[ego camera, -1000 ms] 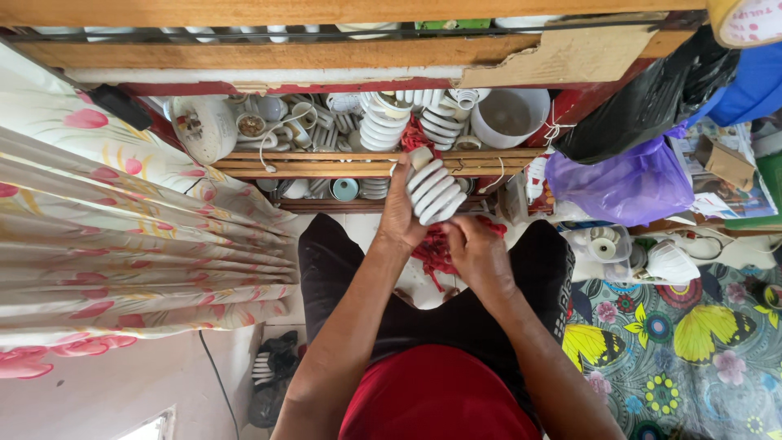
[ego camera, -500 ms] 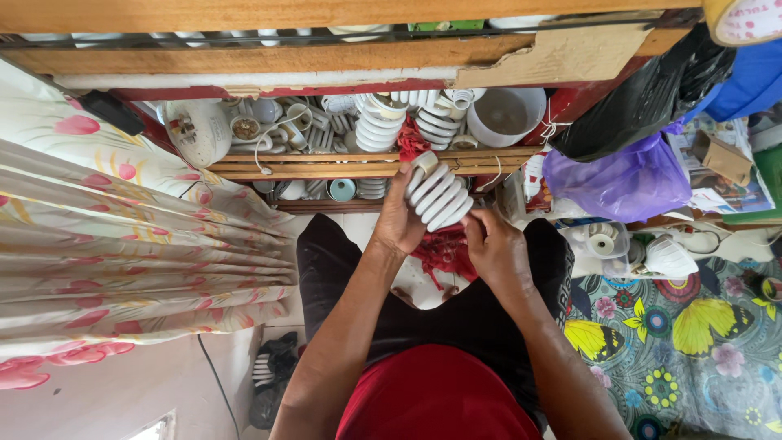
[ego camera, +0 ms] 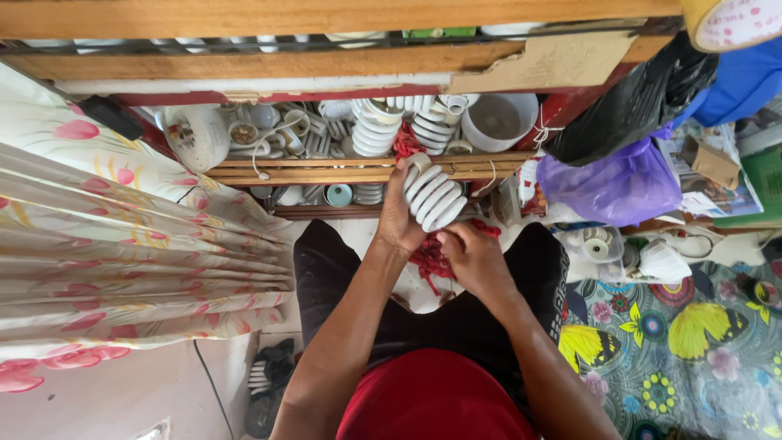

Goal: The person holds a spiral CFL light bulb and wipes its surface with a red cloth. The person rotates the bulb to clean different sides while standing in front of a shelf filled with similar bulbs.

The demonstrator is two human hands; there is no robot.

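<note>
My left hand (ego camera: 401, 213) grips a white spiral lamp bulb (ego camera: 432, 195) by its side and holds it up in front of a wooden shelf. My right hand (ego camera: 471, 259) sits just below the bulb, fingers closed at its lower end, over a bundle of red string or net (ego camera: 425, 259) that lies on my lap. Whether the right hand pinches the red bundle or the bulb's base cannot be told. I am seated, in dark trousers and a red top.
The wooden shelf (ego camera: 326, 173) holds several spiral bulbs (ego camera: 375, 130), lamp parts and a white bucket (ego camera: 498, 121). A floral curtain (ego camera: 122, 261) hangs at left. Purple (ego camera: 619, 183) and black bags (ego camera: 631, 106) hang at right above a butterfly-patterned mat (ego camera: 684, 342). Sandals (ego camera: 267, 383) lie below.
The bulb has been lifted and tilted slightly higher in my left hand. My right hand has shifted from the red bundle up toward the bulb's lower end.
</note>
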